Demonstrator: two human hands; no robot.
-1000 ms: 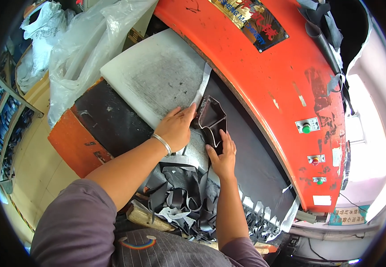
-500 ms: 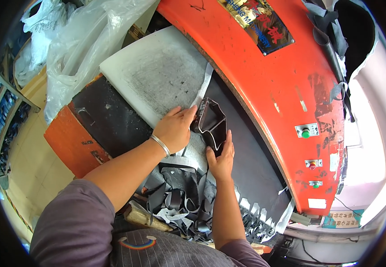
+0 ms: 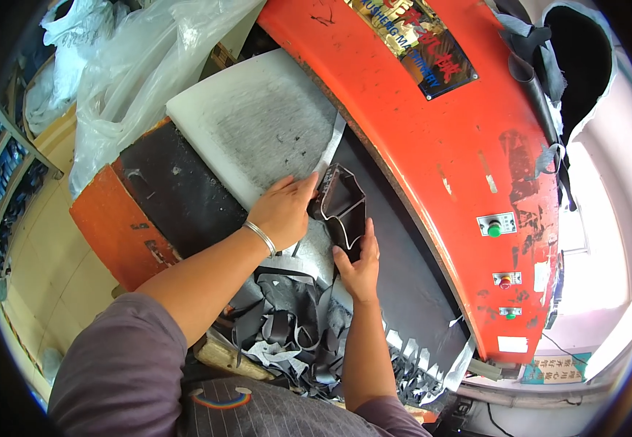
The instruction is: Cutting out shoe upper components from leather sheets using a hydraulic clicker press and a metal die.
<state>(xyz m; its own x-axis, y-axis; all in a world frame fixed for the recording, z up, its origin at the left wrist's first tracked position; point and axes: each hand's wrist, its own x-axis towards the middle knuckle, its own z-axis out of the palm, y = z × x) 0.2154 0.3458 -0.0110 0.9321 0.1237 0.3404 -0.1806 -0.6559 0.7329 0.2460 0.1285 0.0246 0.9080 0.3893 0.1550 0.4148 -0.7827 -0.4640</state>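
Metal frame [image 3: 344, 209], smooth matt sheet [image 3: 397, 271]

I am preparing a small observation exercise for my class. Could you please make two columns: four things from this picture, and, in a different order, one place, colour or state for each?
Things:
1. Right hand
2. Bracelet
3. Thick board
4. Large machine part

Descriptions:
A. Pale, with dark smudges
B. Orange-red, with green buttons
C. At the lower end of the dark metal frame
D. Silver-coloured, around the left wrist

Right pairs: 1-C, 2-D, 3-A, 4-B
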